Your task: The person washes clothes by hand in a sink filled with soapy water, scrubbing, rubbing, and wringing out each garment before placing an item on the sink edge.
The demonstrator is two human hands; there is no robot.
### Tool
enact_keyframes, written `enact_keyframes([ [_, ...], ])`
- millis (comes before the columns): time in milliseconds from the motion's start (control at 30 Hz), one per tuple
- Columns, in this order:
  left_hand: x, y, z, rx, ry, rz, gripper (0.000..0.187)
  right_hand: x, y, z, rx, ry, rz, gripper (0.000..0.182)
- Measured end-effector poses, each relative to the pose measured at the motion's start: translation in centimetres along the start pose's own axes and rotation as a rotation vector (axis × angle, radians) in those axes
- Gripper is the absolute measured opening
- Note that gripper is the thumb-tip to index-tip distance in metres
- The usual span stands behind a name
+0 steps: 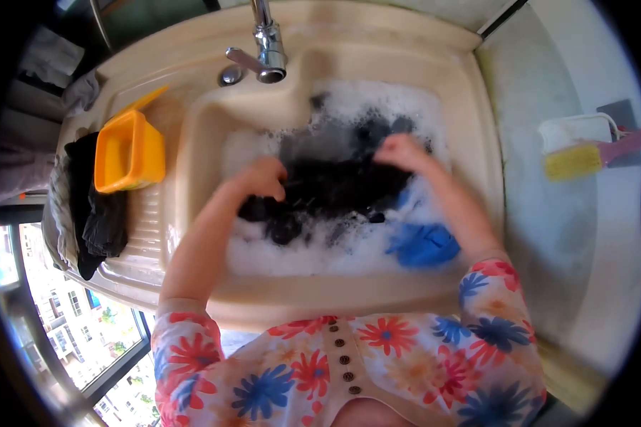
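Note:
A black garment (pixel 327 185) stretches between my two hands over the sudsy water in the sink basin (pixel 349 288). My left hand (pixel 262 178) is closed on its left side, fingers curled round the wet cloth. Its upper right part is pinched in my right hand (pixel 404 151). Foam (pixel 285 260) surrounds the dark cloth, and more dark fabric lies half sunk at the back of the basin. A blue cloth (pixel 425 246) floats in the suds below my right forearm. Some of the black garment's lower edge is bunched in the foam.
A chrome faucet (pixel 267 46) stands behind the basin. On the ribbed drainboard at the left are an orange plastic box (pixel 153 149) and a pile of dark clothes (pixel 105 228). A brush with yellow bristles (pixel 573 162) hangs by the right wall. A window is at lower left.

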State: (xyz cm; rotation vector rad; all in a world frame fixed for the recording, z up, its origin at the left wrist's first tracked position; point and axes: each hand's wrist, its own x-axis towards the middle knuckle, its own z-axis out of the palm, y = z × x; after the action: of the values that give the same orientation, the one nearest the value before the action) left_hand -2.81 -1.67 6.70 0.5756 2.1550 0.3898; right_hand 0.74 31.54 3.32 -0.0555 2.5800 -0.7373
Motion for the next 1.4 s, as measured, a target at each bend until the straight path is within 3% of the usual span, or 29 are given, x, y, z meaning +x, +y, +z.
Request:
enact_keyframes([
  [33, -0.1, -1.3, -1.4, -0.198, -0.026, 0.053, 0.043, 1.4, 4.1, -1.7, 0.242, 0.237, 0.161, 0.030],
  [67, 0.4, -3.1, -2.0, -0.502, 0.077, -0.025, 0.044, 2.3, 7.3, -2.6, 0.482, 0.475, 0.324, 0.031],
  [133, 2.1, -5.7, -1.0, -1.109, 0.274, 0.035, 0.046, 2.1, 5.5, -1.9, 0.607, 0.558, 0.155, 0.035],
  [167, 2.4, -4.2, -0.1, -1.062, 0.388, 0.052, 0.050, 2.3, 3.8, -1.4, 0.662, 0.603, 0.064, 0.037],
  [200, 2.9, -1.4, 1.2, -1.013, 0.507, 0.068, 0.053, 2.7, 1.9, 1.5, 0.373, 0.672, -0.049, 0.043],
  [233, 3.9, 0.3, 2.6, -0.950, 0.507, 0.134, 0.063, 1.6, -0.9, 3.0, -0.065, 0.565, -0.181, 0.048],
  [267, 7.8, -1.0, 5.4, -0.915, 0.483, 0.166, 0.064, 1.1, -4.1, 3.0, -0.163, 0.196, 0.061, 0.046],
  [333, 8.8, -1.6, 6.0, -1.164, 0.260, 0.204, 0.062, 2.5, -2.8, 3.3, -0.137, -0.080, -0.216, 0.041],
  [433, 5.4, -2.7, 4.8, -1.606, 0.268, 0.116, 0.055, 3.5, 3.6, 0.8, 0.648, 0.289, -0.002, 0.028],
  [467, 5.2, -2.2, 5.1, -1.616, 0.351, 0.121, 0.057, 3.6, 3.4, 0.8, 0.803, 0.327, 0.055, 0.024],
  [533, 5.7, 0.1, 5.4, -1.623, 0.513, 0.148, 0.064, 2.6, -3.4, 3.6, 0.190, 0.626, -0.157, 0.021],
  [567, 5.7, 2.0, 5.5, -1.572, 0.413, 0.217, 0.077, 1.8, -6.8, 5.8, 0.283, 0.573, -0.279, 0.019],
  [600, 5.9, 3.0, 5.3, -1.840, 0.299, 0.245, 0.068, -0.2, -11.0, 7.4, 0.214, 0.665, -0.453, 0.018],
  [633, 5.5, 3.1, 5.7, -1.695, 0.383, 0.267, 0.060, -2.5, -14.6, 8.2, 0.215, 0.635, -0.590, 0.018],
  [667, 5.5, 2.9, 6.5, -1.692, 0.432, 0.259, 0.053, -3.4, -16.9, 10.0, 0.156, 0.709, -0.638, 0.024],
  [733, 6.5, 2.3, 9.2, -1.830, 0.502, 0.210, 0.039, -1.9, -15.3, 12.2, 0.132, 0.536, -0.616, 0.027],
  [800, 8.3, 2.3, 11.9, -2.117, 0.560, 0.136, 0.026, 2.6, -14.0, 9.1, 0.190, 0.371, -0.048, 0.028],
  [833, 6.3, 5.7, 9.7, -2.085, 0.549, -0.072, 0.018, 4.7, -11.3, 9.2, 0.150, 0.525, -0.074, 0.027],
  [867, 9.5, 3.5, 10.8, -1.962, 0.471, -0.163, 0.017, 6.7, -9.1, 10.0, 0.111, 0.689, -0.108, 0.026],
  [933, 8.5, 4.4, 9.8, -2.038, 0.536, -0.088, 0.017, 5.0, -10.7, 9.4, 0.171, 0.735, -0.009, 0.025],
  [1000, 9.9, 0.0, 12.5, -1.843, 0.511, 0.331, 0.016, -0.4, -15.5, 8.8, 0.226, 0.783, -0.321, 0.022],
  [1033, 8.6, 1.6, 12.1, -2.247, 0.103, 1.009, 0.017, 0.1, -14.9, 9.1, 0.228, 0.766, -0.285, 0.023],
  [1100, 9.2, 1.6, 12.7, -2.171, 0.316, 0.548, 0.021, 1.7, -12.6, 10.5, 0.245, 0.727, -0.208, 0.026],
  [1133, 9.7, 2.3, 12.4, -2.022, 0.570, 0.031, 0.024, 2.7, -11.5, 10.7, 0.254, 0.707, -0.176, 0.027],
  [1167, 9.4, 4.2, 10.3, -2.026, 0.346, -0.157, 0.024, 4.4, -9.3, 8.8, 0.226, 0.576, 0.006, 0.030],
  [1200, 7.3, 6.0, 8.0, -1.696, 0.381, -0.183, 0.029, 6.0, -6.3, 8.3, 0.170, 0.564, 0.035, 0.028],
  [1267, 8.1, 3.2, 6.3, -1.591, 0.363, -0.189, 0.039, 4.7, -4.8, 4.2, 0.076, 0.686, -0.010, 0.036],
  [1333, 4.0, 2.0, 2.6, -1.509, 0.518, 0.044, 0.047, 4.7, -1.1, 0.1, -0.081, 0.647, 0.243, 0.042],
  [1400, 3.7, -0.6, 2.9, -1.131, 0.826, -0.076, 0.055, 4.3, 2.1, -1.0, 0.173, 0.736, 0.311, 0.046],
])
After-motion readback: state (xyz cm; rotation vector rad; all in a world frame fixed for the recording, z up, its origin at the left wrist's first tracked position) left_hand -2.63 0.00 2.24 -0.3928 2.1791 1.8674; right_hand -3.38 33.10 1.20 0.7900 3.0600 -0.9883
